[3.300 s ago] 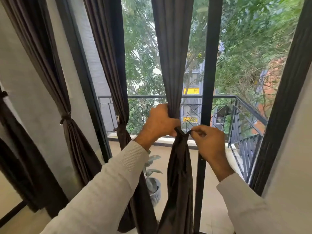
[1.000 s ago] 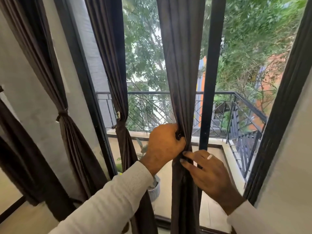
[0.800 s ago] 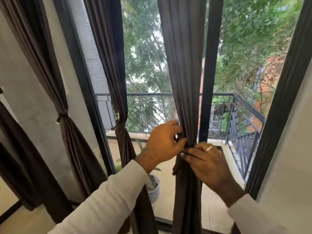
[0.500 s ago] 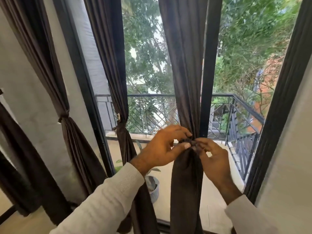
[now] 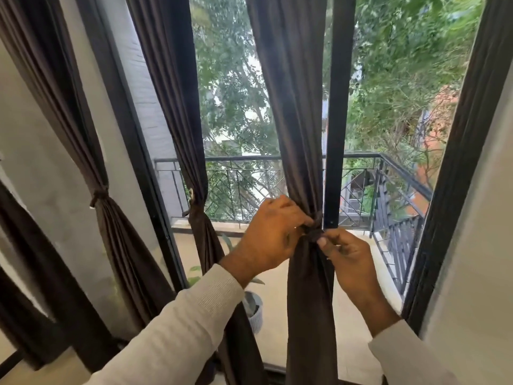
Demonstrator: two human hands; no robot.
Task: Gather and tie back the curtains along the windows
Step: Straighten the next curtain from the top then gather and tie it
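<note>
Both hands meet at the waist of the dark curtain [image 5: 302,112], just beside the window post [image 5: 337,107]. The left hand [image 5: 270,237] and right hand [image 5: 347,257] each pinch the tie [image 5: 315,232], probably to pull its knot tight around the gathered folds.

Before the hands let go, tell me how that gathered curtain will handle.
Probably floppy: the curtain hangs in soft folds and pinches to a narrow waist at the tie. Likely light, since the left hand and right hand bunch it with fingertips alone. It may spread again if the tie slips.
</note>
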